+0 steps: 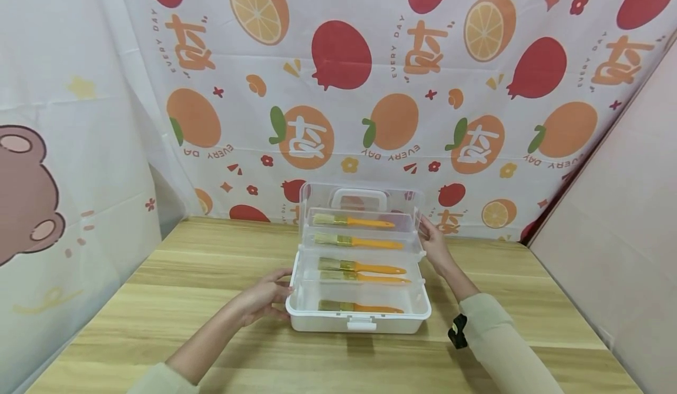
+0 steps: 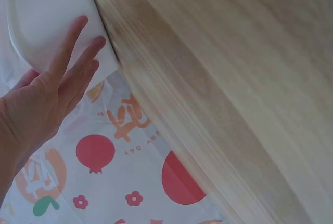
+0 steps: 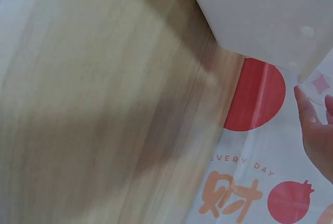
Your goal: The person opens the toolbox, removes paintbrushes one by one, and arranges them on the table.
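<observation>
A white plastic storage box (image 1: 317,322) stands on the table, its clear lid (image 1: 321,197) raised at the back and its see-through trays (image 1: 412,244) spread in steps. Several paintbrushes (image 1: 372,243) with orange handles and pale bristles lie in the trays and in the bottom. My left hand (image 1: 264,295) rests against the box's left side; the left wrist view shows its extended fingers (image 2: 66,50) along the white wall. At the right rear, my right hand (image 1: 435,246) reaches up beside the lid's edge, fingers partly hidden behind it. A straight finger (image 3: 304,107) shows near the box's corner in the right wrist view.
The wood-grain table (image 1: 211,253) extends around the box. A fruit-printed cloth (image 1: 344,100) hangs right behind it, with a bear-printed curtain (image 1: 106,164) on the left and a plain pale panel (image 1: 613,217) on the right. A black band (image 1: 457,331) hangs at the right sleeve.
</observation>
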Demonstrator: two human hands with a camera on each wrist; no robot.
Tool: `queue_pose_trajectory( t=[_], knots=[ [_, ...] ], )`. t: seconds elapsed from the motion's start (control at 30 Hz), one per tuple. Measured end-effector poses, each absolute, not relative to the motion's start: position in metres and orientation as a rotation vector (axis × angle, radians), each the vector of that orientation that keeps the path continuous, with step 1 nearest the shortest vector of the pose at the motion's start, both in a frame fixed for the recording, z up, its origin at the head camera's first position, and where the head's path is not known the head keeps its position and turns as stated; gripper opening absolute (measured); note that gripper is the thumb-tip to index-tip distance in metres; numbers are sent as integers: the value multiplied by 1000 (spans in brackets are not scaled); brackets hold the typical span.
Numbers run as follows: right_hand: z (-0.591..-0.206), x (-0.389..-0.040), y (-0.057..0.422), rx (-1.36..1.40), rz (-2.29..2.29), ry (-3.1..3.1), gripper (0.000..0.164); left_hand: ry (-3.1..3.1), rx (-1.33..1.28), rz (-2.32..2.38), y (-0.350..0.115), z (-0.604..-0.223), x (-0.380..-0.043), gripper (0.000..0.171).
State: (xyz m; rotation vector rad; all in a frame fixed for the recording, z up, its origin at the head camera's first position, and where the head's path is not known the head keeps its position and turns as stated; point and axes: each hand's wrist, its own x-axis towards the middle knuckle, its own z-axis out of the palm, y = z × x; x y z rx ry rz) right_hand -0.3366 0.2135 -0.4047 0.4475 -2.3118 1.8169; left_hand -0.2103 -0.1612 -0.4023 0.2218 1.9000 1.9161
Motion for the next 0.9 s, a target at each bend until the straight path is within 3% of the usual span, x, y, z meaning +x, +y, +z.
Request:
queue_pose_trajectory(
  t=[0.6,0.9],
  knots=[
    [-400,-340,218,356,1765,-2534,54,1911,215,1906,-161,-400,-205,54],
    [-406,-343,219,384,1637,-2609,40,1915,202,1921,-157,-402,-194,55]
  ],
)
